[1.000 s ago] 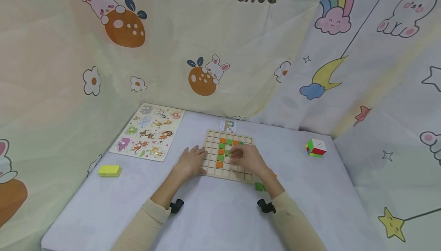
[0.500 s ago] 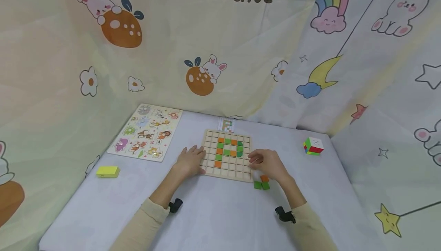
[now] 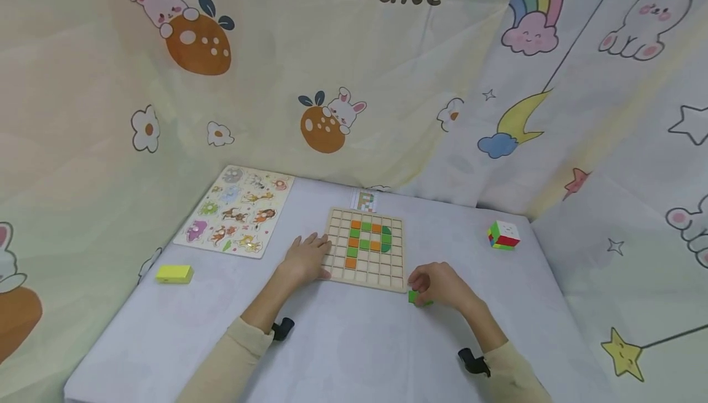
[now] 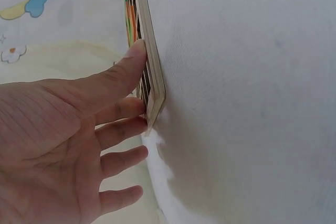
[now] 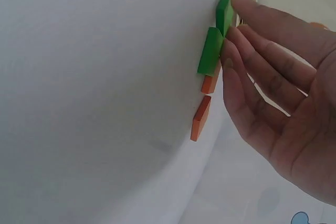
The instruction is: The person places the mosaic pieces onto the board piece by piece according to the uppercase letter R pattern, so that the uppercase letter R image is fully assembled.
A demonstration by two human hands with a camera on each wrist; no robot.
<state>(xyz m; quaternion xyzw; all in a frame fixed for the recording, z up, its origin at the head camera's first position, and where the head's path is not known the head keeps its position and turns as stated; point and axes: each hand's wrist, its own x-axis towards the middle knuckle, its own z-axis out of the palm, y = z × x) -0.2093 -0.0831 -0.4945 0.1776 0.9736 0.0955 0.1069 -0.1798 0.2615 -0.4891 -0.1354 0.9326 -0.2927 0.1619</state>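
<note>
A wooden grid board (image 3: pixel 385 270) lies on the white table, with orange and green tiles (image 3: pixel 353 243) set in it in the shape of a letter P. My left hand (image 3: pixel 303 260) rests at the board's left edge; in the left wrist view its thumb touches the rim and the other fingers are spread. My right hand (image 3: pixel 440 284) is just off the board's near right corner, over loose tiles. In the right wrist view its bent fingers are beside two green tiles (image 5: pixel 211 52), thumb near the farther one, and an orange tile (image 5: pixel 200 119) lies apart. I see nothing held.
A small pattern card (image 3: pixel 363 201) lies behind the board. To the left are an animal puzzle board (image 3: pixel 265 231) and a yellow block (image 3: pixel 174 274). A colourful puzzle cube (image 3: pixel 504 235) sits at the right. Printed cloth walls stand behind the table.
My right hand has moved from over the board, past its right edge, then down to the loose tiles. More of the P pattern is now uncovered. My left hand stays at the board's edge.
</note>
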